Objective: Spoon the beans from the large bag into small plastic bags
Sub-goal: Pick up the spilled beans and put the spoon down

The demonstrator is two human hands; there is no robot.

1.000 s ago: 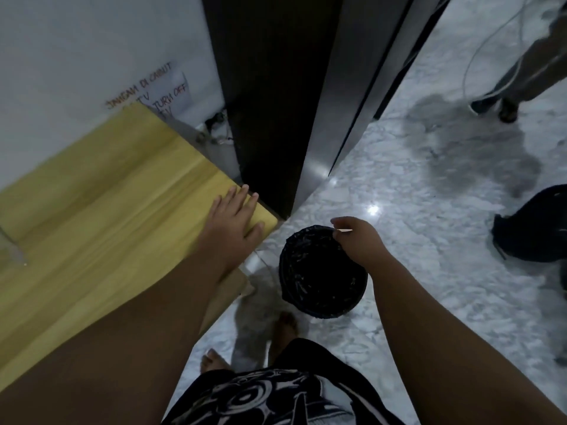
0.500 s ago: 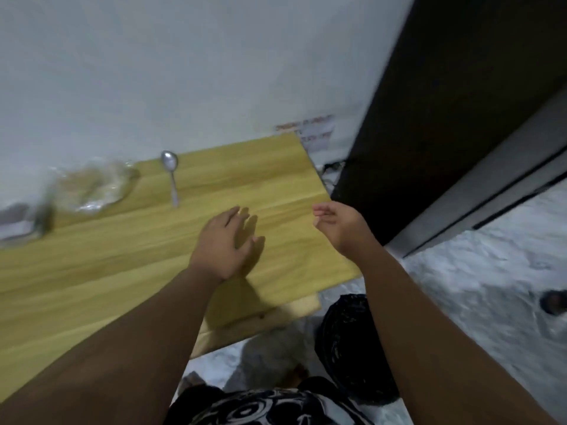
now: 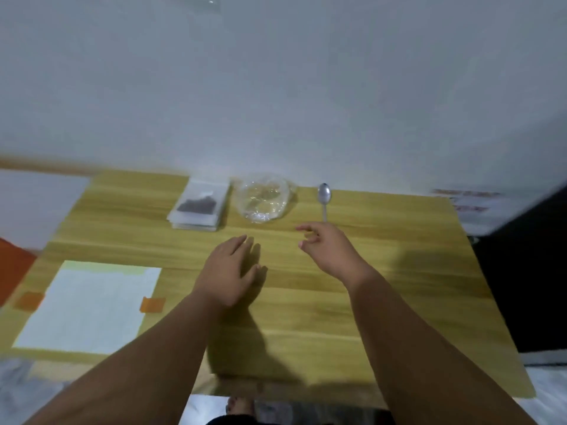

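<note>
A clear plastic bag [image 3: 264,197] lies crumpled at the far edge of the wooden table [image 3: 399,271]. Left of it sits a stack of small flat plastic bags [image 3: 199,207] with a dark patch on top. A metal spoon [image 3: 324,199] lies to the right of the clear bag, bowl towards the wall. My left hand [image 3: 230,271] rests flat on the table with fingers spread. My right hand [image 3: 328,250] hovers just in front of the spoon's handle, fingers loosely curled and empty.
A white sheet [image 3: 89,305] is taped to the table at the near left with orange tape. A white wall runs behind the table. A dark panel [image 3: 527,271] stands at the right. Bare toes [image 3: 241,407] show under the near edge.
The view has swung left from the black bin on the floor to the table. My right hand left the bin and came over the table near the spoon. My left hand stayed on the table.
</note>
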